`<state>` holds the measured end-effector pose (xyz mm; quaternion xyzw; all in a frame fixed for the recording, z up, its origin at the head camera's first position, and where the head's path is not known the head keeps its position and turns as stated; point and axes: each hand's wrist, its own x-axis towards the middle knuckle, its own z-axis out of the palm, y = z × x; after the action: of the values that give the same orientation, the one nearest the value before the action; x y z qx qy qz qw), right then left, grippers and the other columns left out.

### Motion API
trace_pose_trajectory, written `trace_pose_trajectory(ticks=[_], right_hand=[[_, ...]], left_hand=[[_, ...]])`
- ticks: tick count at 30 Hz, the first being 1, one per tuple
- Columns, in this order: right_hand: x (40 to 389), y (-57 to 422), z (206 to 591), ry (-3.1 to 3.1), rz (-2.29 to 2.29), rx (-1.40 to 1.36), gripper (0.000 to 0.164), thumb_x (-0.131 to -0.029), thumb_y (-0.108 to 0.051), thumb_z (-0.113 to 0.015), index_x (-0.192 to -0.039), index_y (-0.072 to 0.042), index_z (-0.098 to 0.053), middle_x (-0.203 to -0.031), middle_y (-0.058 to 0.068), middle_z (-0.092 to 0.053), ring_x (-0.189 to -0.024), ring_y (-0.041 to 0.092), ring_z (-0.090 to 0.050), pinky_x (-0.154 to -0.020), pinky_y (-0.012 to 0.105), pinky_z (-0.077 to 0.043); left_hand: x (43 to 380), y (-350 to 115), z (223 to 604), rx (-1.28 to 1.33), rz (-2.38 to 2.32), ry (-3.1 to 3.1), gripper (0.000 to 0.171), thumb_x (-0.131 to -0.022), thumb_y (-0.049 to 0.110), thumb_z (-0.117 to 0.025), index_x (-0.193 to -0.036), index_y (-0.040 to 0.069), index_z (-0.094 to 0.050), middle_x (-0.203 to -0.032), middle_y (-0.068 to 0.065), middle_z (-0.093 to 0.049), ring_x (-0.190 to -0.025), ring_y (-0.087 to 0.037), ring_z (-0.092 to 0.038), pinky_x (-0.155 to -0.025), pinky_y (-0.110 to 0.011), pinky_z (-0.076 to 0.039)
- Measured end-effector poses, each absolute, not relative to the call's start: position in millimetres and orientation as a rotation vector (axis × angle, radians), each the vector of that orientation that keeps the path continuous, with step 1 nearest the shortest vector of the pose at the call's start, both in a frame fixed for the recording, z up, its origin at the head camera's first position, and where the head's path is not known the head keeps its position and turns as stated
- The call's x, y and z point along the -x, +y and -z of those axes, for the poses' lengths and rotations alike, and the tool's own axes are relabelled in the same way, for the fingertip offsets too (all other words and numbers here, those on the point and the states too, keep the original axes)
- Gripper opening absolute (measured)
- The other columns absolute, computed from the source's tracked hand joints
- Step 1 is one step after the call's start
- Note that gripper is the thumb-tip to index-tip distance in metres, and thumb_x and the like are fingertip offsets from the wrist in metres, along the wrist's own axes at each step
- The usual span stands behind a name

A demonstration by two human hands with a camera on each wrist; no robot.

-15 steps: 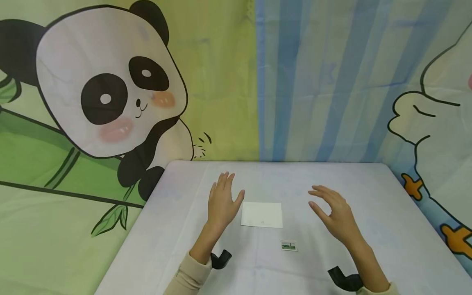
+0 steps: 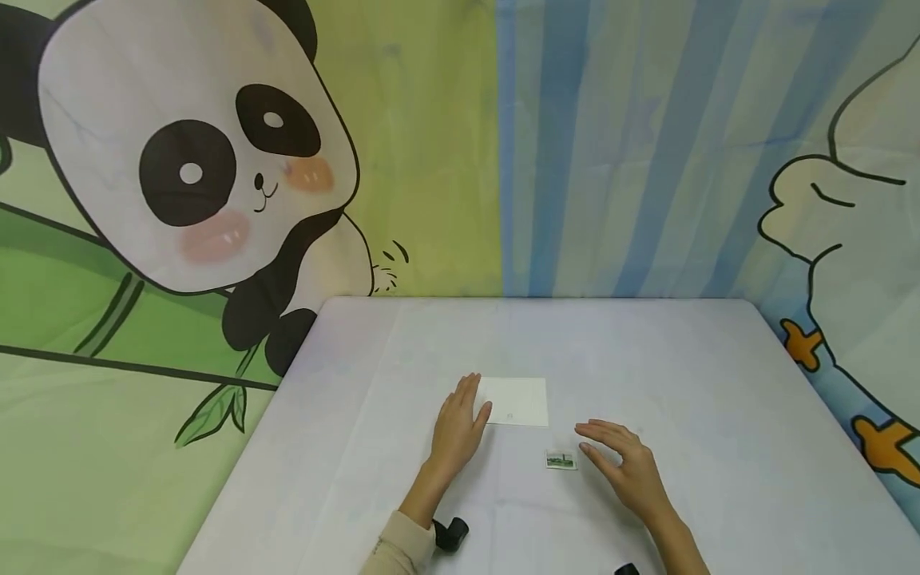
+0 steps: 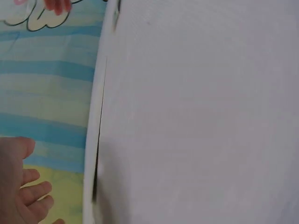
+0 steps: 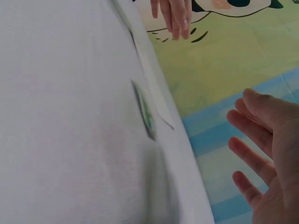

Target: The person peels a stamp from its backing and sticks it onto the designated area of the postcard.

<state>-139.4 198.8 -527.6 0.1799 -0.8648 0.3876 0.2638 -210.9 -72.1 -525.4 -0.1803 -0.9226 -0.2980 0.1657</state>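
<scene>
A white paper rectangle [image 2: 517, 402] with a tiny mark near its lower edge lies flat on the white table [image 2: 359, 479]. Closer to the person lies a small stamp-like picture [image 2: 561, 459], green and grey inside a white border. My left hand [image 2: 458, 427] holds nothing; its fingers overlap the paper's left edge in the head view. To the right of the small picture hovers my right hand [image 2: 624, 467], fingers loosely bent and thumb apart, also holding nothing. The right wrist view catches the picture [image 4: 145, 112] very slantwise, beyond the spread fingers of the right hand [image 4: 275, 144].
Behind the table hangs a cloth backdrop [image 2: 431, 160] with a panda drawing [image 2: 201, 144] at left and blue stripes to the right. Black straps with camera mounts [image 2: 451, 533] sit at the wrists. The table's far edge runs below the backdrop.
Both hands have come lower and nearer each other: the left moved right toward the paper, the right moved left toward the small picture. The head view has tilted slightly.
</scene>
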Motion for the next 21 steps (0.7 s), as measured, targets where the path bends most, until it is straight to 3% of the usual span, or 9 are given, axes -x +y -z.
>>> trace_pose_trajectory(ticks=[3, 5, 10, 16, 21], right_hand=[[140, 201, 538, -2.383, -1.066, -0.512, 0.032, -0.075, -0.007, -0.075, -0.105, -0.013, -0.070, -0.108, 0.007, -0.066, -0.105, 0.024, -0.056, -0.089, 0.043, -0.041], [138, 203, 545, -2.433, -1.091, -0.508, 0.033, -0.075, -0.010, -0.076, -0.107, -0.014, -0.070, -0.111, 0.006, -0.064, -0.106, 0.025, -0.056, -0.086, 0.049, -0.042], [136, 207, 560, -2.536, -1.133, -0.511, 0.037, -0.075, -0.020, -0.077, -0.111, -0.019, -0.068, -0.118, 0.001, -0.062, -0.112, 0.023, -0.054, -0.090, 0.043, -0.042], [136, 205, 572, -2.568, -1.210, -0.561, 0.037, -0.077, -0.022, -0.075, -0.113, -0.017, -0.067, -0.122, -0.001, -0.060, -0.116, 0.028, -0.047, -0.089, 0.057, -0.035], [138, 202, 577, -2.560, -1.136, -0.593, 0.036, -0.076, -0.021, -0.075, -0.111, -0.018, -0.068, -0.120, -0.003, -0.061, -0.115, 0.027, -0.047, -0.087, 0.057, -0.035]], left_hand=[[216, -77, 543, 0.604, 0.896, -2.684, 0.054, -0.096, 0.029, -0.049, -0.142, 0.003, -0.033, -0.144, -0.014, -0.035, -0.133, -0.029, -0.028, -0.104, -0.049, -0.027], [217, -81, 553, 0.670, 0.909, -2.715, 0.055, -0.097, 0.029, -0.048, -0.143, 0.005, -0.031, -0.146, -0.012, -0.032, -0.135, -0.027, -0.025, -0.105, -0.047, -0.024], [221, -86, 568, 0.741, 0.821, -2.727, 0.055, -0.096, 0.031, -0.049, -0.142, 0.004, -0.033, -0.144, -0.010, -0.036, -0.134, -0.026, -0.028, -0.106, -0.044, -0.024], [220, -86, 575, 0.719, 0.682, -2.740, 0.055, -0.095, 0.034, -0.049, -0.139, 0.003, -0.038, -0.143, -0.009, -0.038, -0.133, -0.024, -0.031, -0.106, -0.041, -0.024], [219, -85, 576, 0.698, 0.643, -2.742, 0.052, -0.095, 0.035, -0.049, -0.136, 0.003, -0.044, -0.143, -0.007, -0.039, -0.133, -0.022, -0.030, -0.107, -0.041, -0.023]])
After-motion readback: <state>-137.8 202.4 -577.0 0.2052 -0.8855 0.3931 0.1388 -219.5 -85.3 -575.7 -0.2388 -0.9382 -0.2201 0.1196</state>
